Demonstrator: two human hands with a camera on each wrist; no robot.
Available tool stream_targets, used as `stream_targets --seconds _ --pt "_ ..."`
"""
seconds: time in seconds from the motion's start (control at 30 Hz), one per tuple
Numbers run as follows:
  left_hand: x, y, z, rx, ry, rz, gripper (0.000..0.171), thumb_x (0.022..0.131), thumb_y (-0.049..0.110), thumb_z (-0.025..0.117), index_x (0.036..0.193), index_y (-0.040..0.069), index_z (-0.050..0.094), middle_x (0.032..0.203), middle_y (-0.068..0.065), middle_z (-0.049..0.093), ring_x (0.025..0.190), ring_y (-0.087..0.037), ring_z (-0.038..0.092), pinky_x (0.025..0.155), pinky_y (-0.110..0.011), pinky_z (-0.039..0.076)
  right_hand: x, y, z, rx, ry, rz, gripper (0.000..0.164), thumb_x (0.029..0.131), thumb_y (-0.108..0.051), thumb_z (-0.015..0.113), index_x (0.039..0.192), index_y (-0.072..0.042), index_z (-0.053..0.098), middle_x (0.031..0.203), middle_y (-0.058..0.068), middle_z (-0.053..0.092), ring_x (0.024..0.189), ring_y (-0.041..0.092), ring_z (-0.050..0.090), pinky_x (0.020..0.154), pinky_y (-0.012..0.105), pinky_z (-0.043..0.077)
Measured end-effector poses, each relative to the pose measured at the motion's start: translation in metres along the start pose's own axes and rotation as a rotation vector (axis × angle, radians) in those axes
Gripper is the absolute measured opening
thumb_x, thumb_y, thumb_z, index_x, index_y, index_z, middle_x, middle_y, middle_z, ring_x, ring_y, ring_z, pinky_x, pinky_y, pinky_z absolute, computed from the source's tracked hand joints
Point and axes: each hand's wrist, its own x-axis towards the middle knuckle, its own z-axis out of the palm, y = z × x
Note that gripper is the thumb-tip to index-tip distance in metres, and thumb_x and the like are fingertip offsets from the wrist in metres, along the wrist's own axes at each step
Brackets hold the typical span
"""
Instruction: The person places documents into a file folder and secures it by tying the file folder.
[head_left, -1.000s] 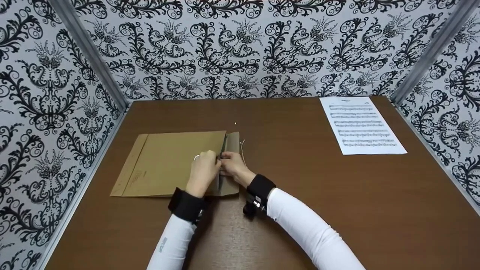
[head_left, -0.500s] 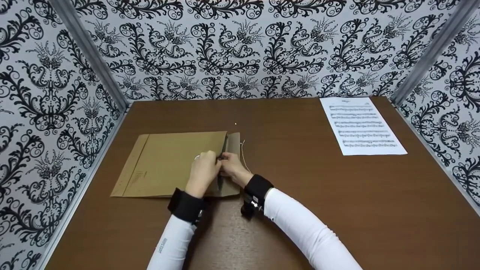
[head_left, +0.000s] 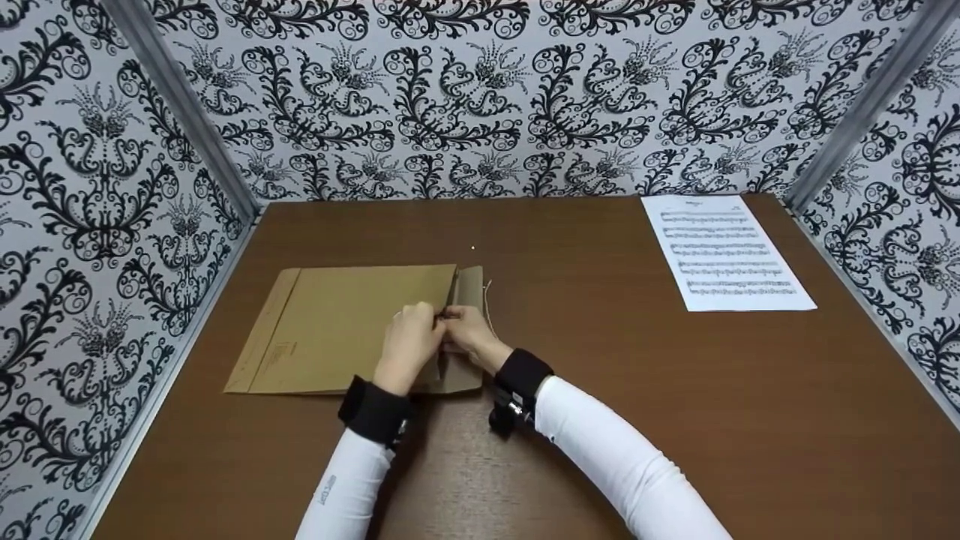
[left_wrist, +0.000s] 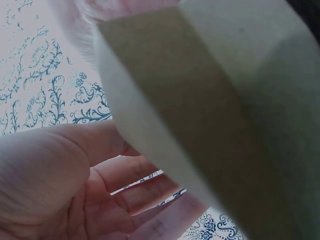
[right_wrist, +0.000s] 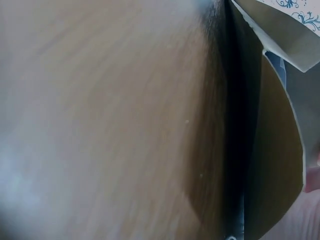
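Observation:
A brown paper envelope lies flat on the table, its mouth toward the right, with a flap folded out there. My left hand pinches the upper edge of the mouth near its middle; the left wrist view shows thumb and forefinger at the edge and the other fingers loosely extended. Facing it, my right hand has its bent fingers at the same spot, seemingly pinching the envelope, though its fingertips are partly hidden. Something bluish shows inside the parted paper in the right wrist view; its kind is unclear.
A thin pale string trails from the flap's right side. A sheet of music lies at the back right of the brown table. Patterned walls enclose the table at the back and both sides.
Both hands stay at the envelope's mouth with only slight finger and wrist shifts. The envelope and music sheet keep practically the same places.

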Motion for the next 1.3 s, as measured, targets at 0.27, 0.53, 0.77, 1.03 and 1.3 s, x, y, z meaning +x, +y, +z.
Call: stream_targets --seconds 0.27,0.53,0.77,1.03,1.3 --pt "0.003 0.001 0.003 0.009 0.004 -0.005 0.017 0.093 0.008 0.064 0.099 -0.004 0.076 0.099 -0.025 0.077 0.089 -0.046 0.074 0.074 -0.055 0.059 -0.005 -0.002 -0.009 0.031 0.013 0.008 0.038 0.102 -0.005 0.054 0.138 0.006 0.059 0.107 0.019 0.077 0.066 0.004 0.068 0.072 0.027 0.063" --pt "0.003 0.001 0.005 0.035 0.023 0.020 0.016 0.091 0.006 0.064 0.077 0.000 0.069 0.087 -0.023 0.076 0.081 -0.044 0.073 0.070 -0.053 0.056 -0.011 -0.003 -0.022 0.025 0.007 0.015 0.034 0.102 -0.005 0.058 0.132 0.008 0.063 0.121 0.029 0.072 0.074 0.011 0.076 0.075 0.027 0.064" --pt "0.003 0.001 0.009 0.051 0.055 0.046 0.020 0.090 0.005 0.065 0.070 0.000 0.065 0.085 -0.024 0.076 0.080 -0.045 0.073 0.071 -0.054 0.056 -0.016 -0.002 -0.037 -0.035 0.000 -0.021 0.032 0.102 -0.004 0.057 0.130 0.009 0.065 0.122 0.029 0.071 0.091 0.023 0.080 0.074 0.024 0.063" --pt "0.003 -0.001 0.019 0.113 0.084 0.056 0.020 0.089 0.005 0.065 0.070 0.001 0.065 0.082 -0.024 0.075 0.074 -0.043 0.073 0.067 -0.052 0.056 -0.025 0.000 -0.055 -0.023 0.009 -0.043 0.030 0.102 -0.002 0.056 0.127 0.012 0.065 0.120 0.031 0.071 0.076 0.008 0.076 0.071 0.019 0.062" --pt "0.004 -0.001 0.027 0.104 0.037 0.025 0.016 0.090 0.006 0.066 0.076 0.000 0.068 0.089 -0.025 0.076 0.079 -0.044 0.074 0.069 -0.053 0.057 -0.037 -0.001 -0.071 -0.019 -0.002 -0.067 0.029 0.101 -0.003 0.057 0.125 0.012 0.066 0.114 0.027 0.075 0.082 0.010 0.077 0.077 0.022 0.062"
